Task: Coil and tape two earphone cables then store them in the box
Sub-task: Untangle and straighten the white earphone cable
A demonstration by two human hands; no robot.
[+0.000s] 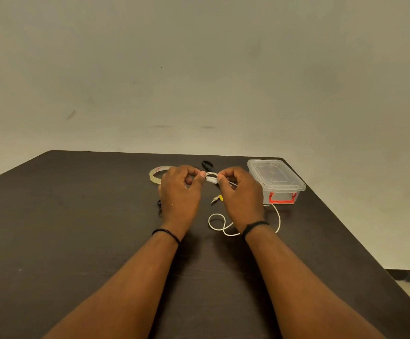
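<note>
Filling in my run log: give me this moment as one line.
left hand + right hand: pinch white earphone cable | tail loose on table | tape roll untouched | box lidded

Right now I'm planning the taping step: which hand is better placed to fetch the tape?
Left, probably. The tape lies just beyond the left hand, while the right hand sits nearer the box. Both pinch the white cable, so the right would have to hold the coil alone.
</note>
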